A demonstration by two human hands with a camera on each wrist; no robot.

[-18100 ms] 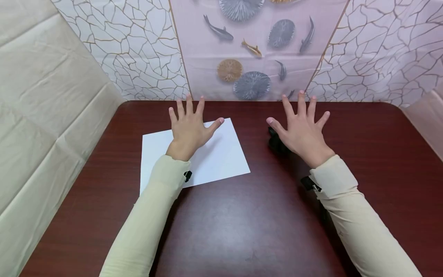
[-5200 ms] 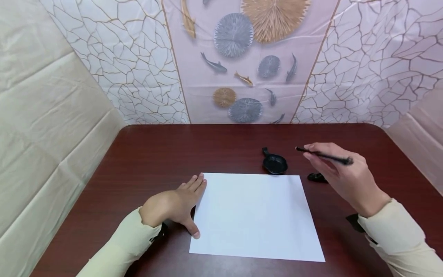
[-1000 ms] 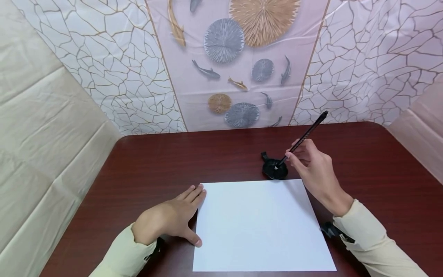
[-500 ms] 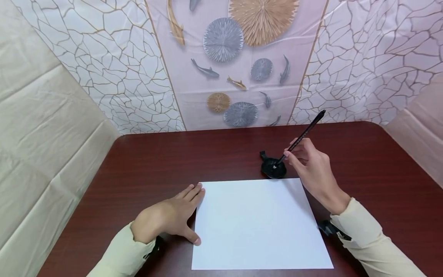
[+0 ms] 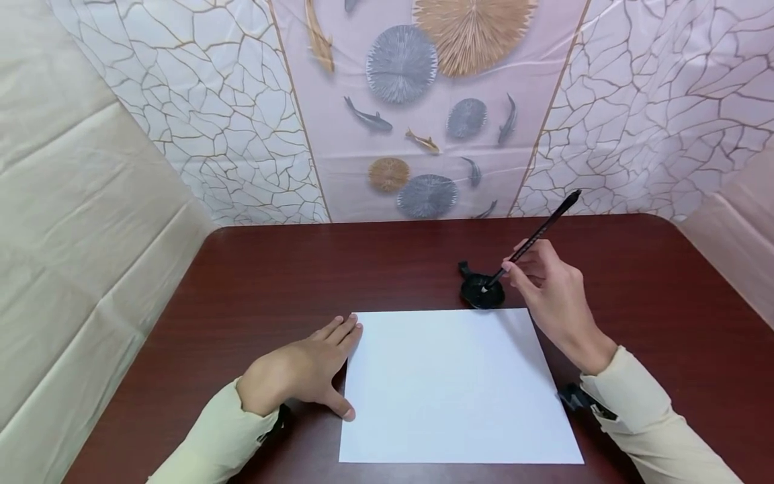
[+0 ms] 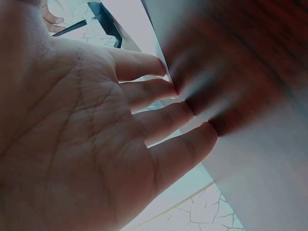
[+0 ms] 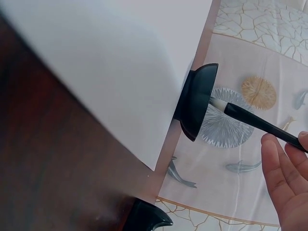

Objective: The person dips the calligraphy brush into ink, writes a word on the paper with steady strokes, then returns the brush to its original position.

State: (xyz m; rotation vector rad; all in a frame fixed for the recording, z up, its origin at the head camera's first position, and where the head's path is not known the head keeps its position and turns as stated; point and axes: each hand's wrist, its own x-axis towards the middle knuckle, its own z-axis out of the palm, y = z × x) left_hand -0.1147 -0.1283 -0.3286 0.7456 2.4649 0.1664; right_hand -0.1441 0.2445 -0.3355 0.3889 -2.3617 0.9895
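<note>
In the head view my right hand [image 5: 559, 302] pinches a black-handled paintbrush [image 5: 547, 223] between thumb and fingers. The handle leans up to the right, and its pale bristles point down into a small black ink dish [image 5: 467, 296] that has a short handle. From the right wrist, the white bristles of the brush [image 7: 219, 104] show right at the mouth of the dish [image 7: 198, 98]. A blank white sheet of paper [image 5: 453, 390] lies just in front of the dish. My left hand [image 5: 296, 376] rests with straight fingers and spread thumb along the sheet's left edge.
Dark reddish table [image 5: 290, 269] under everything. Another black object [image 7: 144, 216] with a curved end stands near the sheet's corner in the right wrist view; my right hand hides it in the head view. Patterned cloth [image 5: 423, 121] hangs behind the table's far edge.
Since the earliest frame the sheet has come to the middle and my right hand has taken the brush. Within the last several seconds the brush has moved left, bristles down into the dish.
</note>
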